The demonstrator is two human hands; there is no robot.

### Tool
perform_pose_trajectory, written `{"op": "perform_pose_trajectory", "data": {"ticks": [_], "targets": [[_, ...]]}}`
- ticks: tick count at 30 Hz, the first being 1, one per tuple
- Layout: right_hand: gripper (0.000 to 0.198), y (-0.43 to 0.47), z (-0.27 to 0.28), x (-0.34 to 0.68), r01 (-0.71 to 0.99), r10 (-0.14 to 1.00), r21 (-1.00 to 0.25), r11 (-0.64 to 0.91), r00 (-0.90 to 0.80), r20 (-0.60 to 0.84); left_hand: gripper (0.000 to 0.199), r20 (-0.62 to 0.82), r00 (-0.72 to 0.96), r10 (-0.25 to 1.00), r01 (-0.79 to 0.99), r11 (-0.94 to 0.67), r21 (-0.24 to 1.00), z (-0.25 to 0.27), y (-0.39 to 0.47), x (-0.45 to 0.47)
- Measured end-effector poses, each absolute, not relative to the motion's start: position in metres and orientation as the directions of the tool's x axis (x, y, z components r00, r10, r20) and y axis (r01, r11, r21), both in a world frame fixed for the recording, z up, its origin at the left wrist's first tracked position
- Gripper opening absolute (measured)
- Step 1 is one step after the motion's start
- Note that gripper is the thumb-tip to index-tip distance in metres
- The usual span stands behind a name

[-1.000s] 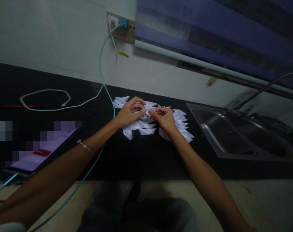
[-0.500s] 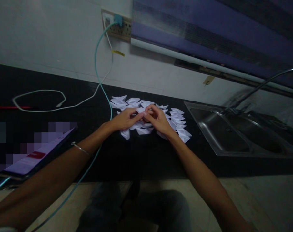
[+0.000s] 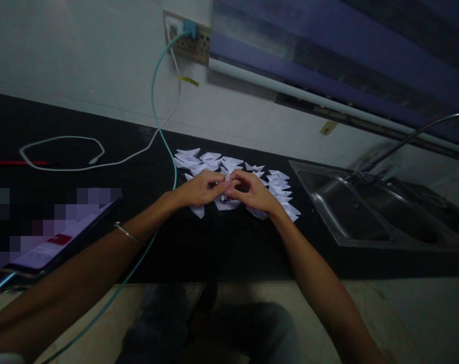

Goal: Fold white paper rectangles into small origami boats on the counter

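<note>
My left hand [image 3: 201,189] and my right hand [image 3: 252,191] meet over the middle of the dark counter, fingertips pinched together. Between them is a small piece of folded white paper [image 3: 227,177], mostly covered by the fingers. Several white folded paper boats [image 3: 278,184] lie spread on the counter behind, below and to the right of my hands. One paper boat [image 3: 229,205] shows just under my fingertips. A bracelet [image 3: 126,231] circles my left wrist.
A steel sink [image 3: 345,212] with a curved faucet [image 3: 415,134] is set into the counter at right. A tablet-like device [image 3: 43,255] lies at left. A teal cable [image 3: 152,96] runs from the wall socket across the counter, beside a looped white cable [image 3: 62,137].
The paper between my hands has turned more upright, and my right hand's fingers have shifted around it. My view has tilted slightly; the boats on the counter stay put.
</note>
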State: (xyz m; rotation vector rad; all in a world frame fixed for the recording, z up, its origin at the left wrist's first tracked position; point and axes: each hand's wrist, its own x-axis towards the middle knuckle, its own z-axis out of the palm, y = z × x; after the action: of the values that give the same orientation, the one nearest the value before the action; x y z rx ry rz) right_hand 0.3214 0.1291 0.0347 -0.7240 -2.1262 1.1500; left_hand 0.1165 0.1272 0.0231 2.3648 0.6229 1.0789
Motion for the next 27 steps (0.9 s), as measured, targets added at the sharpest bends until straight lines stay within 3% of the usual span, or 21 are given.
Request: {"op": "perform_pose_trajectory", "data": {"ticks": [10, 18, 22, 26, 27], "targets": [[0.022, 0.123, 0.045, 0.321, 0.287, 0.701, -0.743, 0.604, -0.636, 0.323, 0.041, 0.540, 0.569, 0.621, 0.188, -0.737, 0.649, 0.024, 0.127, 0.118], [0.025, 0.123, 0.042, 0.321, 0.280, 0.695, -0.768, 0.577, -0.662, 0.281, 0.039, 0.509, 0.539, 0.671, 0.179, -0.682, 0.709, 0.023, 0.129, 0.116], [0.020, 0.120, 0.044, 0.318, 0.392, 0.697, -0.638, 0.663, -0.635, 0.334, 0.037, 0.585, 0.444, 0.678, 0.213, -0.714, 0.667, 0.022, 0.131, 0.114], [0.017, 0.122, 0.037, 0.314, 0.563, 0.731, -0.467, 0.682, -0.542, 0.414, 0.015, 0.576, 0.369, 0.729, 0.349, -0.683, 0.642, 0.018, 0.133, 0.115], [0.017, 0.123, 0.034, 0.313, 0.592, 0.737, -0.440, 0.675, -0.522, 0.429, 0.018, 0.571, 0.346, 0.745, 0.362, -0.667, 0.651, 0.016, 0.133, 0.115]]}}
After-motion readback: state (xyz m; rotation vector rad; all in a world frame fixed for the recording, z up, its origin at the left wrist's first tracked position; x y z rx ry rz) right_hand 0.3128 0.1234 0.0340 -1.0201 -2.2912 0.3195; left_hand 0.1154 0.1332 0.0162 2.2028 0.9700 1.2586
